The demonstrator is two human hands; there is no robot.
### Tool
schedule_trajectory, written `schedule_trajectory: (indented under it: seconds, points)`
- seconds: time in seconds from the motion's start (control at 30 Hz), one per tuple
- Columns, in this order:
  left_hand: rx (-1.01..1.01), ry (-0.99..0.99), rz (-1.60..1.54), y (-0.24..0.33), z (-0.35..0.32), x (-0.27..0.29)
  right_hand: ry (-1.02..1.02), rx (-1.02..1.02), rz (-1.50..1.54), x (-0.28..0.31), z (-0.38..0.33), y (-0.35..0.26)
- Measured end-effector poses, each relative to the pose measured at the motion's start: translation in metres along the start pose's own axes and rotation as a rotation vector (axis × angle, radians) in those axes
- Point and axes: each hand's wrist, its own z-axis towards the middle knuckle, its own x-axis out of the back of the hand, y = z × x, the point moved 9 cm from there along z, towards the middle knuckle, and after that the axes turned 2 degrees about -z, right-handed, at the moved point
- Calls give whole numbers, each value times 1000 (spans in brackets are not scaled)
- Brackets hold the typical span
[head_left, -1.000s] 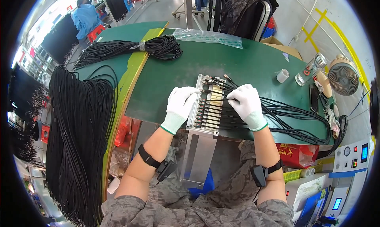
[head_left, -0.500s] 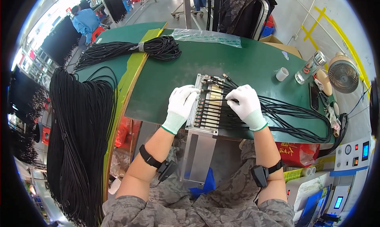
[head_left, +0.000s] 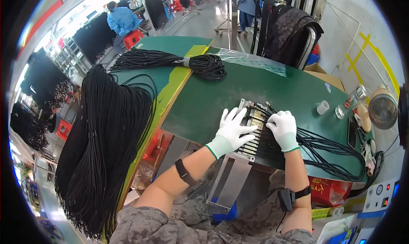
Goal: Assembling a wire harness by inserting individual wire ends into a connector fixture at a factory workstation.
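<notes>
A metal fixture [head_left: 246, 153] with a row of slots lies at the table's front edge, and black cables [head_left: 317, 147] with small metal-ended plugs sit side by side in it. My left hand [head_left: 232, 132], in a white glove, lies across the fixture's left side with its fingers spread, covering part of the row. My right hand [head_left: 283, 129], also gloved, is at the fixture's right side. Its fingers are curled, the tips pinched at a black cable; the exact grip is partly hidden. From under it the cables run right in a loose loop.
A thick hank of black cables [head_left: 106, 137] hangs over the yellow-edged board [head_left: 175, 84] at left; a tied bundle [head_left: 206, 66] lies behind. At right stand a white roll [head_left: 322, 107], a glass bottle [head_left: 350, 100] and a fan [head_left: 382, 108]. A person [head_left: 122, 20] sits far left.
The view has shifted, so the table appears farther right and lower. My left hand has gone from pinching at the fixture's left edge to lying spread over it. The right hand stays curled by the cables.
</notes>
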Motion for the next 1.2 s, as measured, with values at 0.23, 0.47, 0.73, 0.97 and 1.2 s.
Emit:
schedule_trajectory:
  seconds: [0.23,0.47,0.73,0.97,1.2]
  points:
    - [208,339,-260,-34,-2,34,104,139,287,28,0,-15]
    - [168,414,-214,-22,2,53,62,160,347,24,1,-15]
    - [-7,337,-337,-6,5,56,106,244,463,37,-1,-77]
    - [236,430,-486,-40,-3,53,46,96,450,26,-9,-16]
    - [249,378,-198,-45,1,53,133,225,257,27,-4,-51]
